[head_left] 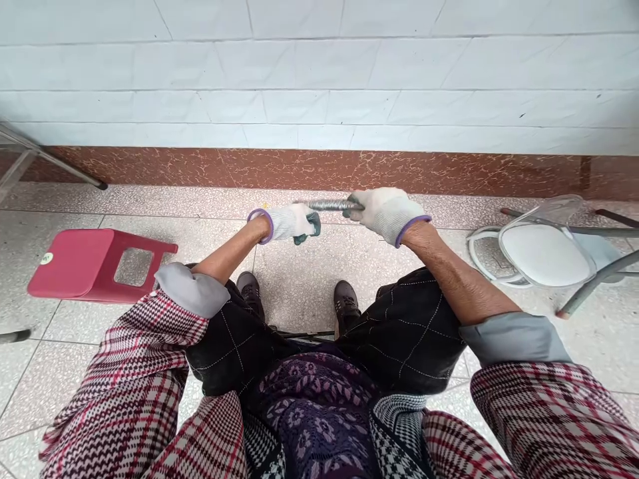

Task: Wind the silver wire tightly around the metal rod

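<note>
A short silvery ribbed rod (329, 205), perhaps wound with wire, lies level between my two gloved hands above the floor. My right hand (378, 207), in a white knit glove with dark green fingertips and a purple cuff, is closed round its right end. At the other end, my left hand (298, 223), in a matching glove, has its fingers curled down. The rod's left end passes along the top of that hand; the exact grip there is partly hidden.
To the left stands a red plastic stool (100, 263). A white-seated metal chair (546, 253) is on the right. Metal legs (70, 167) reach in at the upper left. Ahead, a white tiled wall (319, 66) meets a reddish-brown skirting (299, 167). My shoes (345, 297) rest on the speckled floor.
</note>
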`<state>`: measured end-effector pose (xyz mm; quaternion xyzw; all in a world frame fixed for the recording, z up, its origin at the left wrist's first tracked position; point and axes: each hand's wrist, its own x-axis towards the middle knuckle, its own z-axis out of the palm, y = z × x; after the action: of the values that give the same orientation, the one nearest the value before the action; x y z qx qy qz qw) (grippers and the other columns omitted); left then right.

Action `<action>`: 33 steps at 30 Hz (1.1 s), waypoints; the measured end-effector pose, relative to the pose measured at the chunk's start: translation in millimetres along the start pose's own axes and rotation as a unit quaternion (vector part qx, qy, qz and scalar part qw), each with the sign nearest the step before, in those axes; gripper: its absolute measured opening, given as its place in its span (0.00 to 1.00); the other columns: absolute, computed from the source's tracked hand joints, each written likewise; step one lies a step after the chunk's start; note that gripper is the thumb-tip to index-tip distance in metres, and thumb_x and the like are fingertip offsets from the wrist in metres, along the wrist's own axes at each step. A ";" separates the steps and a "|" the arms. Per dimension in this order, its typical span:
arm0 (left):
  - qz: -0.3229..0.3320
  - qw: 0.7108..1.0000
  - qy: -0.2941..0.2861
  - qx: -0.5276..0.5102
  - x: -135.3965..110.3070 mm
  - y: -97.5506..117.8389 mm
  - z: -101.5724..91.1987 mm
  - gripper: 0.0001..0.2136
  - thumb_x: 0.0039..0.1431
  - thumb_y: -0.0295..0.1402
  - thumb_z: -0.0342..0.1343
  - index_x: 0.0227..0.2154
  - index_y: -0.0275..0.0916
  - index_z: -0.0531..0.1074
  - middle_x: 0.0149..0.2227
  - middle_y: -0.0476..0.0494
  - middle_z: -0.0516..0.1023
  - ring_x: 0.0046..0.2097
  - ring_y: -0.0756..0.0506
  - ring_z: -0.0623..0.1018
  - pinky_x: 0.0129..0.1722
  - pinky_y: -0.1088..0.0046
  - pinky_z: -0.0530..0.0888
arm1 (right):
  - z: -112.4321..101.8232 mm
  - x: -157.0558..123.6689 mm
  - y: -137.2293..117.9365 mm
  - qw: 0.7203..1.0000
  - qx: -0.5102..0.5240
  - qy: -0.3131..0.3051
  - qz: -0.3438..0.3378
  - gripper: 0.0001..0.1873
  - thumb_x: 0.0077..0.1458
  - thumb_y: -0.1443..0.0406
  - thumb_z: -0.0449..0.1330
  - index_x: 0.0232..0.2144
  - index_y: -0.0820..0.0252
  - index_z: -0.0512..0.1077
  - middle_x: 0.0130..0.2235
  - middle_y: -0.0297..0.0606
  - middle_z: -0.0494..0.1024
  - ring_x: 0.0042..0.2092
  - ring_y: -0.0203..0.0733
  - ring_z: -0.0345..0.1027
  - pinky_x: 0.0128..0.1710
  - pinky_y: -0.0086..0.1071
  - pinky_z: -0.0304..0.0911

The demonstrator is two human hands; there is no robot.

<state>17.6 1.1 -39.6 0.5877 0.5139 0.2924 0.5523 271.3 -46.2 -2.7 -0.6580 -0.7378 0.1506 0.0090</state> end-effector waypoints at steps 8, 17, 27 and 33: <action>0.006 0.997 -0.069 0.033 -6.8 14.1 17.6 0.12 0.46 0.19 0.71 0.30 0.41 0.80 0.30 0.45 0.80 0.37 0.40 0.84 0.37 0.65 0.78 | -17.3 -3.5 2.6 0.987 0.057 0.140 0.058 0.19 0.66 0.54 0.61 0.51 0.57 0.80 0.39 0.43 0.83 0.41 0.53 0.76 0.39 0.42 0.66; 0.097 0.985 0.083 -0.119 0.7 41.9 19.6 0.12 0.54 0.25 0.66 0.43 0.38 0.80 0.28 0.52 0.77 0.20 0.54 0.67 0.25 0.71 0.75 | -12.4 14.7 22.0 0.964 0.171 0.193 0.067 0.17 0.62 0.55 0.63 0.45 0.61 0.81 0.34 0.42 0.80 0.36 0.49 0.72 0.36 0.41 0.65; 0.161 0.945 0.125 -0.256 -13.7 57.4 -10.7 0.07 0.59 0.33 0.64 0.29 0.41 0.72 0.20 0.57 0.64 0.19 0.54 0.64 0.27 0.74 0.76 | -13.6 43.0 46.1 0.946 0.208 0.203 0.140 0.20 0.61 0.53 0.62 0.45 0.61 0.82 0.30 0.41 0.77 0.31 0.45 0.68 0.32 0.40 0.64; 0.083 0.927 0.177 -0.322 -16.4 56.3 -23.3 0.07 0.66 0.28 0.57 0.31 0.41 0.70 0.19 0.59 0.63 0.18 0.54 0.60 0.24 0.76 0.76 | -15.8 45.0 64.3 0.903 0.315 0.248 0.151 0.23 0.62 0.52 0.58 0.47 0.65 0.79 0.28 0.39 0.72 0.26 0.41 0.60 0.26 0.39 0.66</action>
<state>7.2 1.7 22.6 0.3576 0.4311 0.5857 0.5858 330.8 6.7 -11.1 -0.7405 -0.5173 0.2065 0.3761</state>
